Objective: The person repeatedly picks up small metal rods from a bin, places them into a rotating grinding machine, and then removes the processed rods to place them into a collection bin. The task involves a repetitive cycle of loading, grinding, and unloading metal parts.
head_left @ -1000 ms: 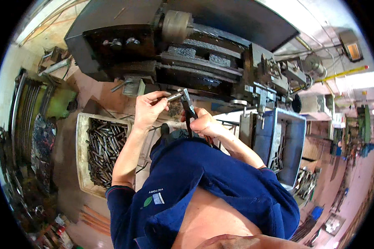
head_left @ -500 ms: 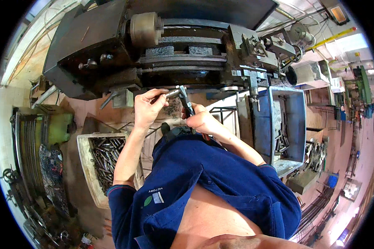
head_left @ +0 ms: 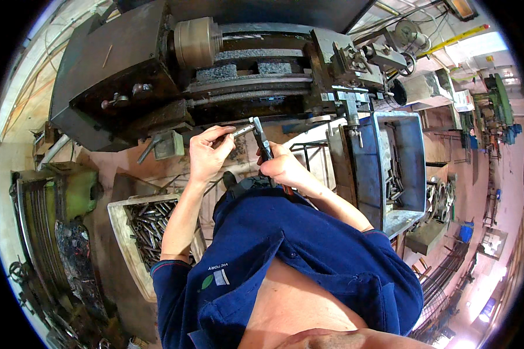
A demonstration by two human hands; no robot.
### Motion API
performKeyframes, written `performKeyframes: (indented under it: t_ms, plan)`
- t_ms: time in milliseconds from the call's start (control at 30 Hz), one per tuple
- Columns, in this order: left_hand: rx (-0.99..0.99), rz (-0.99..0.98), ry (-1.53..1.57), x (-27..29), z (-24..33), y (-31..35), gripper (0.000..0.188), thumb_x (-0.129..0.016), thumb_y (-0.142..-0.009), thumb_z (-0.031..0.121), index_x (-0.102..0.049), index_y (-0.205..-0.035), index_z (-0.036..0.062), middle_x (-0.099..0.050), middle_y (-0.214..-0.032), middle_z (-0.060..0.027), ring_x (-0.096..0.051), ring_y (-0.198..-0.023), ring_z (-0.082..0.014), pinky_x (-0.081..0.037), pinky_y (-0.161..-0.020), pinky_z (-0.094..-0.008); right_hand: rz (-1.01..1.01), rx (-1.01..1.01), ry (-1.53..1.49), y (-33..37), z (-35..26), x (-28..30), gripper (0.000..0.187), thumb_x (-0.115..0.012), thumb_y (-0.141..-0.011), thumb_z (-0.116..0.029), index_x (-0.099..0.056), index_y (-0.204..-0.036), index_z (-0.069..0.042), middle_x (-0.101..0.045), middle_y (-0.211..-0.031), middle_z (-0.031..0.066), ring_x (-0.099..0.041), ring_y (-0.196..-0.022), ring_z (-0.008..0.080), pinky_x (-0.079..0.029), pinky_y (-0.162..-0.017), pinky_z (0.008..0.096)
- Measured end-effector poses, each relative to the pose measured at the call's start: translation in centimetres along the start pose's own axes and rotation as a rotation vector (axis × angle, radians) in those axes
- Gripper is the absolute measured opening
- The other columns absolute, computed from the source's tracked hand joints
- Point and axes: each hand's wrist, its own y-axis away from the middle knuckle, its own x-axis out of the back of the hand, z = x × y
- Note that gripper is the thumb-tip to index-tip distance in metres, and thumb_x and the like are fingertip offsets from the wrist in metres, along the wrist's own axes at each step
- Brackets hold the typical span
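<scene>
In front of my body, my left hand [head_left: 208,154] pinches a short silver metal rod [head_left: 243,131] between thumb and fingers. The rod points right, its far end close to a narrow hand tool [head_left: 259,132] with a silver head and a dark grip. Whether rod and tool touch I cannot tell, and the tool's exact kind is unclear. My right hand [head_left: 282,167] is wrapped round its dark grip. Both hands are just short of a large dark lathe [head_left: 250,84], whose round chuck [head_left: 197,43] sits at the upper left.
A pale bin [head_left: 119,232] full of short metal rods stands at my lower left. To my right is a blue crate [head_left: 413,168] holding longer metal pieces. The lathe's carriage [head_left: 349,61] and a lever [head_left: 360,138] jut out nearby. A green machine [head_left: 75,195] stands far left.
The surroundings have shifted slightly in view as the head moved. The rod and the tool keep almost the same place, and both hands keep their grips.
</scene>
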Motion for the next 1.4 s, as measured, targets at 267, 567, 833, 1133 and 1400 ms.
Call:
performKeyframes:
  t_ms: [267, 567, 833, 1133, 1400]
  plan:
    - [0.036, -0.072, -0.029, 1.4, -0.4, -0.6, 0.016, -0.057, -0.080, 0.004, -0.062, -0.092, -0.0053, -0.060, -0.078, -0.0057, -0.058, -0.065, -0.0096, -0.047, -0.060, -0.0205, 0.101, -0.053, 0.339, -1.0, 0.0, -0.9, 0.034, -0.056, -0.058, -0.017, -0.054, -0.084, 0.005, -0.057, -0.072, 0.0217, -0.059, -0.071, 0.0288, -0.044, -0.066, 0.0364]
    - [0.142, -0.202, 0.041, 3.4, -0.7, -2.0, 0.023, -0.059, -0.080, 0.010, -0.061, -0.097, -0.0047, -0.062, -0.077, -0.0062, -0.058, -0.065, -0.0097, -0.048, -0.060, -0.0225, 0.111, -0.139, -0.009, -1.2, 0.2, -2.4, 0.024, -0.053, -0.059, -0.013, -0.048, -0.080, -0.002, -0.049, -0.069, 0.0033, -0.046, -0.068, 0.0144, -0.037, -0.062, 0.0269]
    - [0.212, -0.149, 0.144, 4.5, -1.1, -2.4, 0.020, -0.058, -0.082, 0.008, -0.060, -0.099, -0.0025, -0.060, -0.069, -0.0038, -0.055, -0.060, -0.0070, -0.043, -0.054, -0.0197, 0.289, -0.110, -0.007, -1.1, -1.6, -2.5, 0.030, -0.053, -0.059, -0.012, -0.048, -0.086, -0.001, -0.051, -0.068, 0.0077, -0.048, -0.065, 0.0148, -0.040, -0.058, 0.0286]
    - [0.285, -0.194, 0.338, -0.2, -5.3, 0.1, 0.043, -0.055, -0.074, -0.005, -0.048, -0.116, -0.0026, -0.061, -0.091, -0.0059, -0.056, -0.082, -0.0094, -0.044, -0.075, -0.0235, 0.223, -0.002, -0.335, -4.8, 1.8, 0.4, 0.021, -0.051, -0.061, -0.006, -0.049, -0.081, -0.004, -0.046, -0.067, 0.0004, -0.041, -0.062, 0.0090, -0.034, -0.053, 0.0230]
    - [0.257, -0.456, 0.216, -6.8, -4.4, -2.6, 0.067, -0.068, -0.075, 0.016, -0.032, -0.127, -0.0035, -0.043, -0.125, -0.0134, -0.039, -0.117, -0.0216, -0.028, -0.099, -0.0344, 0.248, 0.135, -0.439, -9.3, 0.1, 5.7, 0.017, -0.052, -0.061, -0.005, -0.046, -0.077, -0.004, -0.041, -0.064, -0.0014, -0.037, -0.061, 0.0080, -0.031, -0.051, 0.0235]
